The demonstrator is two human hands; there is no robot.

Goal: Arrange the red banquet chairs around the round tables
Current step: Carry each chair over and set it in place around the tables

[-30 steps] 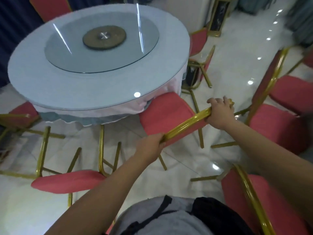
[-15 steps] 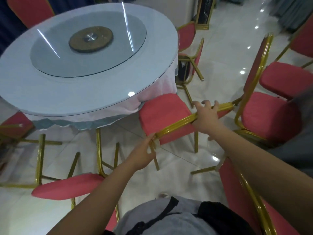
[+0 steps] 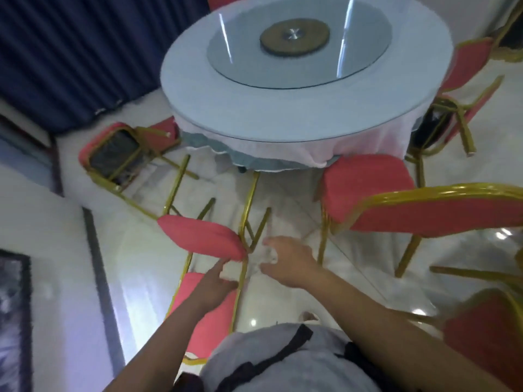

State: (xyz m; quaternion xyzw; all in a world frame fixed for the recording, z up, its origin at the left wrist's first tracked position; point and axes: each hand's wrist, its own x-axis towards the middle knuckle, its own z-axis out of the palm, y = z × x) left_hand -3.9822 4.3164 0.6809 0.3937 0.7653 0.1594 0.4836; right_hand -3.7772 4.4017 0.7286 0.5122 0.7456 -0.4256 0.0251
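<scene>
Tipped chair [image 3: 198, 236]: lies on the floor [image 3: 353, 278] at lower left, red seat cushion edge-on, gold legs pointing toward the round table [image 3: 283, 108], red backrest nearest the person.
Left hand [image 3: 213, 282]: released, fingers stretched out, fingertips at the lower edge of the tipped chair's seat cushion, just beside the gold frame.
Right hand [image 3: 291, 260]: close to the same gold frame, just right of the cushion; the fingers are blurred, so I cannot tell whether they grasp anything.
Upright chair [image 3: 365, 179]: stands right of centre, seat touching the hanging white cloth at the table's near edge, backrest toward the camera.
Overturned chair [image 3: 113, 149]: at the left of the table, dark underside of the seat showing.
Side chair [image 3: 469, 62]: against the table's right edge.
Near chair [image 3: 481, 338]: 1 more red chair at the lower right corner, only partly in view.
Table top: a glass turntable [image 3: 353, 52] sits in the middle.
Backdrop: dark blue curtain [image 3: 70, 52] at upper left.
</scene>
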